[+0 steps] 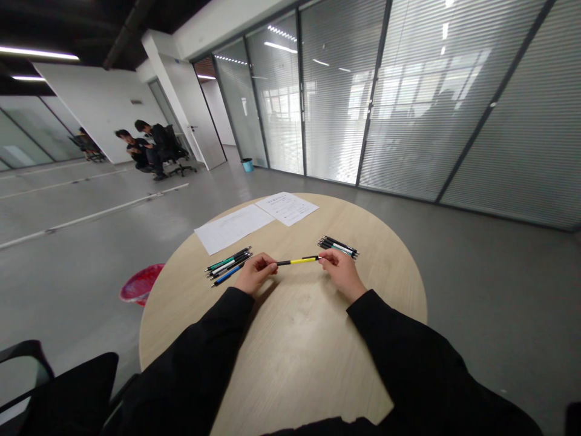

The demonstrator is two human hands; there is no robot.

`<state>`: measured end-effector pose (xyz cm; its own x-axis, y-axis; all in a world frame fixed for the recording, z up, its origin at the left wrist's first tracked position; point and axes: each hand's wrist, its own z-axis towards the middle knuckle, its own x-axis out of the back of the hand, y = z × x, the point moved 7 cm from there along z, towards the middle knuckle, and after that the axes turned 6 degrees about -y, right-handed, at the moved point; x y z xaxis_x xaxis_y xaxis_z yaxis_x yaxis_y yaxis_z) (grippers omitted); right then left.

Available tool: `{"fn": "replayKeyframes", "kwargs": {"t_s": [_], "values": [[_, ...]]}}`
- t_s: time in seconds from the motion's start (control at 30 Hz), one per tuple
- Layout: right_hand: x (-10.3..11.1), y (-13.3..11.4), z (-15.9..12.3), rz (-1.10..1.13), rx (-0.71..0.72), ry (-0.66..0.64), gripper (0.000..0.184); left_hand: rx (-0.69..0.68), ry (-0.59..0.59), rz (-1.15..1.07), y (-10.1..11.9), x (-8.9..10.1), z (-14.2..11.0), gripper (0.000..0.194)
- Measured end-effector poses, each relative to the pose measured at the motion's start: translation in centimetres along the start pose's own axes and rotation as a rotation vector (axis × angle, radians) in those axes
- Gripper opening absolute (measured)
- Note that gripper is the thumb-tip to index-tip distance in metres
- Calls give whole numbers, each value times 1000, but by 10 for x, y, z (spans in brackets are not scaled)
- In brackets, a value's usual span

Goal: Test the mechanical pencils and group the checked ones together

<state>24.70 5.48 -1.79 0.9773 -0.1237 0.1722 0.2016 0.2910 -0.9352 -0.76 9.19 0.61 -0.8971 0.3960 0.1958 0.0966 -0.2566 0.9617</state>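
Observation:
A yellow and black pen (pixel 303 261) is stretched level between my two hands, above the table. My left hand (pixel 256 274) pinches its dark end. At the other end, where the clip is, my right hand (pixel 341 272) closes thumb and fingers on the pen. Just left of my left hand lies a group of pens (pixel 227 266) in black, green, white and blue. Beyond my right hand rests a second bundle of pens (pixel 338 245), mostly black with some white and green, partly hidden by that hand.
Two sheets of paper (pixel 236 227) lie at the far side of the round wooden table (pixel 299 351). A red basket (pixel 141 284) stands on the floor at left, near a black chair (pixel 68 387). Two people (pixel 149 145) sit farther off. A blue bin (pixel 247 165) stands by the glass wall.

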Motion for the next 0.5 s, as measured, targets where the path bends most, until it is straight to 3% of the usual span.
{"fn": "replayKeyframes", "kwargs": {"t_s": [0.5], "values": [[-1,-4,-3,-11,-16,-18,18,11,0,-16,2,-2,-1,28]]}}
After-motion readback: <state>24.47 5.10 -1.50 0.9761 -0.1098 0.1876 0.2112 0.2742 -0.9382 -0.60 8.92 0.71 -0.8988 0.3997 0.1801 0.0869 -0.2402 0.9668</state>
